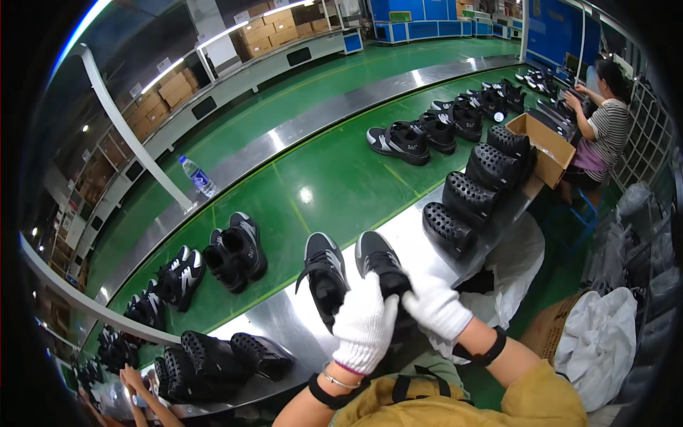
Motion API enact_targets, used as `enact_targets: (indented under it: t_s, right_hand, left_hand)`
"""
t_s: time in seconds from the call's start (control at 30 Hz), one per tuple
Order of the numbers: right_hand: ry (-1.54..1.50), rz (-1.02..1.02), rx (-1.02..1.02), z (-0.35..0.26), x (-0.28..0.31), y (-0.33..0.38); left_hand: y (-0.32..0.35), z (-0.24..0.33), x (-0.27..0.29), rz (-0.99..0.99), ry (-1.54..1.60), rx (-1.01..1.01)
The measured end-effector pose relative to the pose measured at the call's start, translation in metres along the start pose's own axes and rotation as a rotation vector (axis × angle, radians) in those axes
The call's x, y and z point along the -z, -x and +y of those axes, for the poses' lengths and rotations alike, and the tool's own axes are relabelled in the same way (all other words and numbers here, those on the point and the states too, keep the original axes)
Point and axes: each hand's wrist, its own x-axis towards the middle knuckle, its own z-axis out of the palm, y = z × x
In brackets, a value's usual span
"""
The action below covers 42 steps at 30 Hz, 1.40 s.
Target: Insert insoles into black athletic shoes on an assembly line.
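Note:
A pair of black-and-grey sneakers stands side by side at the bench edge before me, toes pointing away. My left hand [366,320], in a white knit glove, is closed at the ankle opening of the right-hand sneaker [377,252]. From the other side my right hand [435,302], gloved alike and slightly blurred, grips the same sneaker near its collar. Both hands hide its heel. Just left of my left hand is the other sneaker [324,256], its dark lace hanging over the side; neither hand visibly grips it.
Perforated black shoe forms [449,226] line the metal ledge at right, with more [206,352] at left. Pairs of sneakers [238,249] sit on the green conveyor belt [306,192]. A water bottle [197,176] stands beyond. A co-worker [601,124] sits by a cardboard box [548,146].

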Motion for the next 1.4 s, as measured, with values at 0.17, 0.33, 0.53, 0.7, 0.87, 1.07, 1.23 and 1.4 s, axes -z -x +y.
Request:
enact_targets:
  t_s: [0.17, 0.33, 0.53, 0.7, 0.87, 1.07, 1.23, 1.4]
  right_hand:
    - [0.023, -0.073, 0.006, 0.006, 0.013, -0.017]
    - [0.121, -0.081, 0.048, 0.007, 0.002, -0.029]
    - [0.199, -0.035, 0.008, 0.018, -0.015, -0.035]
    - [0.11, -0.106, -0.073, 0.012, 0.001, -0.034]
    - [0.124, 0.096, 0.128, -0.012, 0.037, -0.023]
    - [0.194, 0.279, 0.513, -0.007, 0.012, -0.038]
    - [0.15, 0.294, 0.187, -0.034, 0.015, -0.03]
    - [0.156, 0.154, 0.174, 0.012, 0.006, -0.046]
  left_hand:
    - [0.01, -0.014, -0.036, -0.065, 0.315, 0.372]
    - [0.006, -0.015, -0.047, 0.006, 0.336, 0.318]
    - [-0.003, -0.013, -0.049, -0.064, 0.318, 0.382]
    - [-0.002, -0.007, -0.05, -0.056, 0.267, 0.427]
    - [0.0, -0.019, -0.051, 0.029, 0.312, 0.272]
    - [-0.002, -0.02, -0.063, -0.156, 0.289, 0.435]
    - [0.001, -0.035, -0.058, -0.229, 0.227, 0.511]
    - [0.017, -0.007, -0.016, -0.019, 0.299, 0.071]
